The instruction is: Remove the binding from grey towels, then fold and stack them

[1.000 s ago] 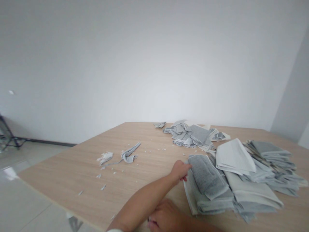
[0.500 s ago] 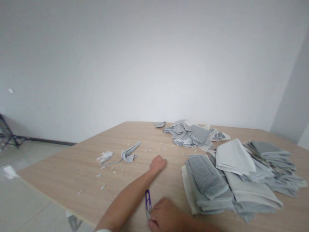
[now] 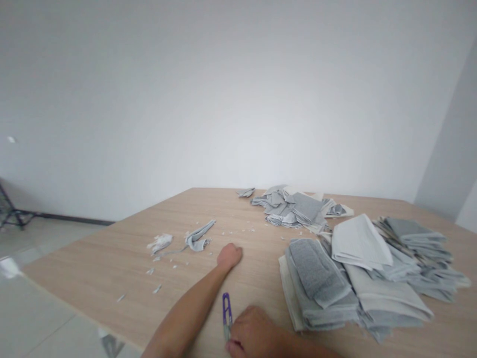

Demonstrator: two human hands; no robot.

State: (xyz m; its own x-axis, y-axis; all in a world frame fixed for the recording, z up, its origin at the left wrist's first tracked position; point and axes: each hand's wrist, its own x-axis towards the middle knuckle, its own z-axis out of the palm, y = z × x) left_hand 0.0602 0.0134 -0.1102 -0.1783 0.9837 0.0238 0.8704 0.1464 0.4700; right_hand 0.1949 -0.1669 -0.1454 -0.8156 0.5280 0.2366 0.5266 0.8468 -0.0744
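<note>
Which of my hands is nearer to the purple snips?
Right. The right hand is close against the lower, metal end of the purple snips; whether it grips them is unclear. The left hand is farther off, beyond their purple end.

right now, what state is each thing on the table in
snips, partly hidden by the right hand, open or shut unclear
grey cloth, folded
white cloth, folded
cream cloth, folded
right stack, folded, uneven
far pile, jumbled
grey strip, crumpled
white tuft, bunched
scraps, scattered

The wood-grained surface (image 3: 85, 271) bears folded cloths (image 3: 318, 273) toward its right edge, heaped pieces (image 3: 303, 206) near its far edge, scraps (image 3: 162, 243) leftward.
</note>
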